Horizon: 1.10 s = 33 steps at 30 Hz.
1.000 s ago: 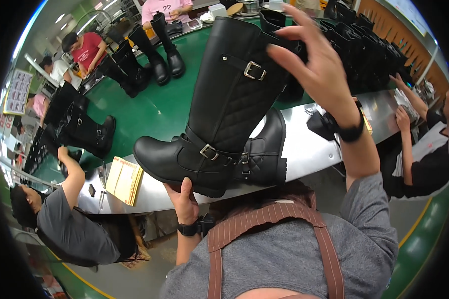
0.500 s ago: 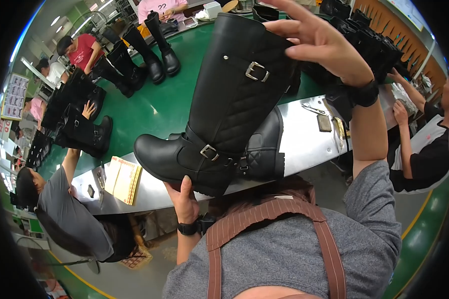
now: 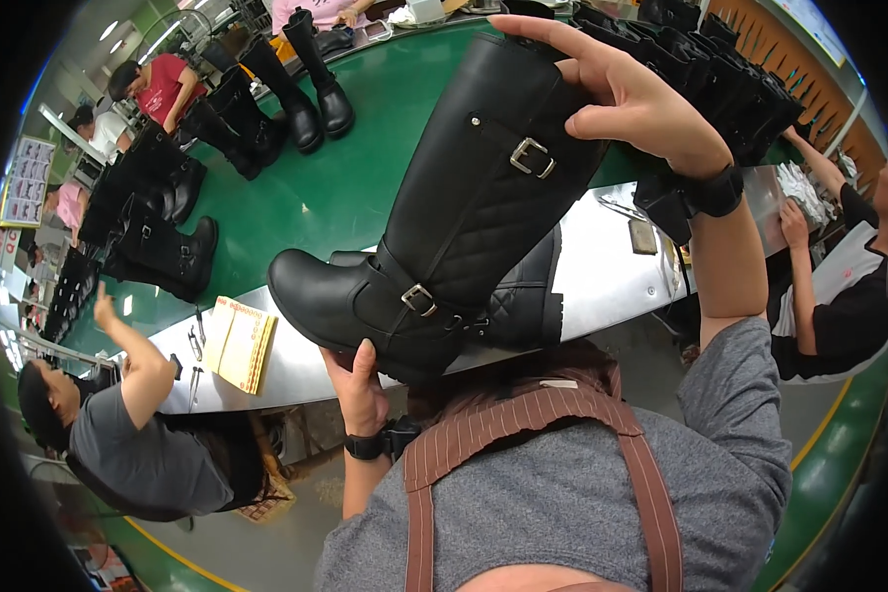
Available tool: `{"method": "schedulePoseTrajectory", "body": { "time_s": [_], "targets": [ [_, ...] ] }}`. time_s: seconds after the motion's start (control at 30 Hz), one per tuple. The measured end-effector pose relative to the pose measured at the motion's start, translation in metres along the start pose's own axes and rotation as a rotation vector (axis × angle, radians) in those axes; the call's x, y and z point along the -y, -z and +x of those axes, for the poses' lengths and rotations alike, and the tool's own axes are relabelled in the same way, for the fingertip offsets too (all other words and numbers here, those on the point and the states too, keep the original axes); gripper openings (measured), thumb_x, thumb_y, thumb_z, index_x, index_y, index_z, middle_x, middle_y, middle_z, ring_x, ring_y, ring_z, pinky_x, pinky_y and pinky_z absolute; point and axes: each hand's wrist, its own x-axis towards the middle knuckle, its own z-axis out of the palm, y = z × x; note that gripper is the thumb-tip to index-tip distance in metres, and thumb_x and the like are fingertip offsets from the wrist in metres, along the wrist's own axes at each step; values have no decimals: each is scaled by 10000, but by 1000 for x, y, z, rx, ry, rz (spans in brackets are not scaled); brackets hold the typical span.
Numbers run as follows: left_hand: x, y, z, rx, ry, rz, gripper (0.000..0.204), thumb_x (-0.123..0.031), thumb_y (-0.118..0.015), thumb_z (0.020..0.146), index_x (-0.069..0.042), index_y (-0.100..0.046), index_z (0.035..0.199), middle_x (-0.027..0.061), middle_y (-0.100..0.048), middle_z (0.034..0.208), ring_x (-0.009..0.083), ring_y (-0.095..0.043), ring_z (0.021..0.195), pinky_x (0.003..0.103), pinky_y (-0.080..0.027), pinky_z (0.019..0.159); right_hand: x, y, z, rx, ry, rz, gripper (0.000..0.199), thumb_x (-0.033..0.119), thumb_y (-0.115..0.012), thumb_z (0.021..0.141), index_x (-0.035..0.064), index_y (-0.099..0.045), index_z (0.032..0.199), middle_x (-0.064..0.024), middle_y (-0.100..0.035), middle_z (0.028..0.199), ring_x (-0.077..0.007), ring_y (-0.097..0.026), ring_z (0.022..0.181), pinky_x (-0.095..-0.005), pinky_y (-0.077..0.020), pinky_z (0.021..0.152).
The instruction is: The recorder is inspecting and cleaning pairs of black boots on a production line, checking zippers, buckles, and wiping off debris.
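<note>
A tall black boot [image 3: 464, 217] with two silver buckles and a quilted panel is held up before me, its toe to the left and its shaft leaning right. My left hand [image 3: 357, 390] is closed under its sole, thumb up against the side edge. At the shaft's top is my right hand [image 3: 631, 104], its thumb by the back edge and its index finger stretched along the rim; the other fingers are partly hidden behind the leather. Behind the held boot, a second black boot [image 3: 531, 296] is on the metal ledge, mostly covered.
The metal ledge [image 3: 612, 266] edges a green table [image 3: 345, 197]. A yellow-and-white packet [image 3: 240, 345] and small tools lie on it. Black boots stand at the far left and are heaped at the right. Co-workers [image 3: 158, 434] are on both sides and across the table.
The boot's shaft has tipped further right. My right fingers have come down from a raised spread onto the rim. The left co-worker's hand has come away from a standing boot.
</note>
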Motion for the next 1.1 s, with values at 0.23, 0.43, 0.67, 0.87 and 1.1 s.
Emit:
{"method": "schedulePoseTrajectory", "body": {
  "time_s": [0.23, 0.43, 0.67, 0.87, 1.1],
  "targets": [
    [5, 3, 1, 56, -11, 91, 633, -129, -657, 885, -61, -316, 1414, 88, -454, 1347, 223, -491, 1204, 363, -417, 1013, -15, -1, 0, -119, -28, -102, 735, 106, -690, 794, 46, -355, 1446, -112, -570, 1227, -146, -605, 1041, -293, -485, 964],
    [6, 2, 2, 62, -2, 79, 631, -116, -644, 893, -66, -306, 1423, 86, -456, 1347, 211, -497, 1197, 349, -422, 1008, -17, 0, -2, -104, -34, -40, 725, 108, -705, 791, 45, -376, 1434, -107, -592, 1193, -140, -626, 1006, -294, -511, 937],
    [6, -3, 1, 60, 17, 89, 626, -116, -640, 897, -71, -308, 1426, 80, -458, 1346, 207, -496, 1194, 345, -413, 1013, -18, 1, -5, -109, -54, -59, 701, 37, -676, 789, 45, -386, 1427, -95, -612, 1154, -139, -636, 987, -284, -522, 921],
    [9, -3, 2, 59, 40, 106, 621, -111, -635, 900, -71, -309, 1426, 77, -465, 1337, 205, -502, 1182, 342, -417, 1007, -25, 1, -8, -100, 4, -58, 700, 22, -669, 780, 51, -396, 1424, -100, -608, 1154, -147, -638, 972, -289, -525, 923],
    [14, -5, 3, 31, 45, 115, 616, -111, -638, 899, -71, -314, 1422, 77, -471, 1328, 201, -512, 1167, 331, -429, 991, -32, 3, -12, -112, -50, -98, 717, 50, -677, 767, 66, -399, 1428, -109, -602, 1167, -150, -639, 969, -296, -523, 934]
  ]
}}
